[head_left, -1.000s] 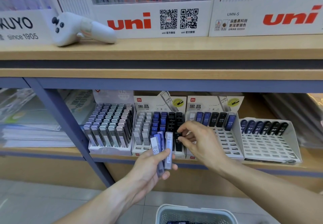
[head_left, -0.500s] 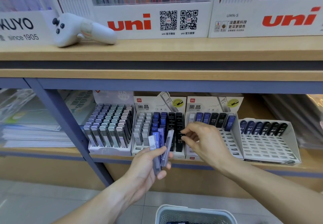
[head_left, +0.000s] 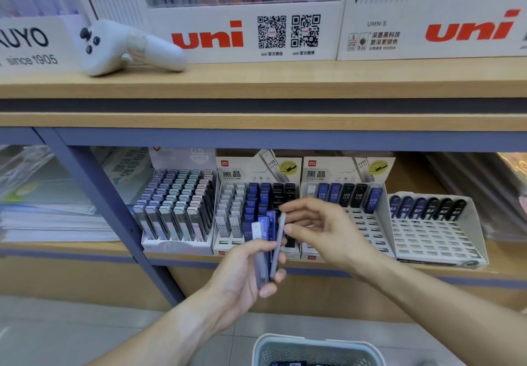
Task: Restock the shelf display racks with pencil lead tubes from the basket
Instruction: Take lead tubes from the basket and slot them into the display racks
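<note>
- Fanning several lead tubes [head_left: 263, 254] in the gripping left hand [head_left: 245, 277] keeps each reachable.
- Right hand [head_left: 319, 228] pinches 1 tube's top, likely bound for the half-filled rack [head_left: 368, 234].

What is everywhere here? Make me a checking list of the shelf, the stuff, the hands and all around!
Surface: wooden lower shelf bears four display racks.
Job's things: second rack nearly full; third rack and fourth rack hold only a back row; basket below.
Clutter: white controller on upper shelf.
Grippers: left hand holds several lead tubes; right hand pinches the top of one.
Cables: nothing seen.
Surroundings: pen boxes above, tiled floor.
</note>
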`<state>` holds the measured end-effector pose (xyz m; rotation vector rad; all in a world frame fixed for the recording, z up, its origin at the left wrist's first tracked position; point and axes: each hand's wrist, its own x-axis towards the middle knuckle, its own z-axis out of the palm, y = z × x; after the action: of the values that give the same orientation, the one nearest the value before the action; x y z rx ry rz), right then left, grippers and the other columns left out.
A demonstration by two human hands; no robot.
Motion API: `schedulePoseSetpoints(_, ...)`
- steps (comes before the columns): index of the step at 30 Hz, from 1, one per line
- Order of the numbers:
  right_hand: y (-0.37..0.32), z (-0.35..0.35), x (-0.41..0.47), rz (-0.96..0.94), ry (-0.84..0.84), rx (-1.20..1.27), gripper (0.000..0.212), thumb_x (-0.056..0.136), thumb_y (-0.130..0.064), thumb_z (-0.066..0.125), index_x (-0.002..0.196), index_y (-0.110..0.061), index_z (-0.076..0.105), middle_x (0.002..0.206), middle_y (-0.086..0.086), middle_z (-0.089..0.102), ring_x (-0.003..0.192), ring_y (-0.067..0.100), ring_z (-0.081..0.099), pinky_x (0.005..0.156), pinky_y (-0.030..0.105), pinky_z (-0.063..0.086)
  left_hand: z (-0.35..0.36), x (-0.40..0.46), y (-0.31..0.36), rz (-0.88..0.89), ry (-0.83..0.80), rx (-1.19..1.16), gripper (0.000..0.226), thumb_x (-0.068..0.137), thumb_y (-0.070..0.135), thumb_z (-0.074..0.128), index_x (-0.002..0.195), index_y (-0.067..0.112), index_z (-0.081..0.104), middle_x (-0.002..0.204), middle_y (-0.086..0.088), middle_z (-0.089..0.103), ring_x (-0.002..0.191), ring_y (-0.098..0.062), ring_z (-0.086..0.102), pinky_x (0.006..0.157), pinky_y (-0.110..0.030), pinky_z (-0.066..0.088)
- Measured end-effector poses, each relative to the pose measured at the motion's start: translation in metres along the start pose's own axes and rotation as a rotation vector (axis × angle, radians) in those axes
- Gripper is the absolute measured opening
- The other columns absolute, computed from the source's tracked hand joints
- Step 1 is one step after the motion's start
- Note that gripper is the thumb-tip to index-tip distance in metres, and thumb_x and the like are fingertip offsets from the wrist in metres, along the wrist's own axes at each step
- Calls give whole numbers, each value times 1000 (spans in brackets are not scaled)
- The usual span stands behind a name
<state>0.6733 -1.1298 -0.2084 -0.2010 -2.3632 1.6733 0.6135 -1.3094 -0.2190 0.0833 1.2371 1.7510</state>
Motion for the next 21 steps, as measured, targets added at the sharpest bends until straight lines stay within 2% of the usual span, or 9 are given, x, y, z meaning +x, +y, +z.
schedulePoseSetpoints(3,-2,2,2,71,8,174,25,86,-8,79,108,-15,74,97,5,77,87,18,73,79,24,57,1,-1,1,6,-16,6,29,96,17,50,119,-1,56,83,-15,60,61,-24,52,39,-24,29)
schedulePoseSetpoints(6,-3,6,4,113,46,260,23,83,-7,82,103,-12,74,91,9,75,78,19,70,71,22,56,1,-3,1,43,12,31,27,100,16,47,116,-3,57,89,-21,64,65,-28,57,40,-26,31)
schedulePoseSetpoints(13,-11,23,14,112,84,297,19,83,-2,80,100,-9,75,88,13,75,78,23,72,72,27,60,-9,-7,6,96,109,48,29,102,14,46,123,-2,57,94,-23,69,68,-30,63,41,-26,33)
schedulePoseSetpoints(17,-20,40,26,58,181,280,18,81,-2,82,94,-12,75,88,12,75,84,30,73,78,34,62,-27,-8,7,126,326,33,27,101,13,47,116,-4,63,86,-19,71,61,-26,61,37,-24,31)
schedulePoseSetpoints(21,-26,58,37,-104,262,124,18,82,-7,82,91,-19,72,86,-4,74,80,12,71,76,25,59,-55,-11,6,155,551,71,21,98,12,51,102,-1,67,64,-6,60,46,-17,46,36,-21,23)
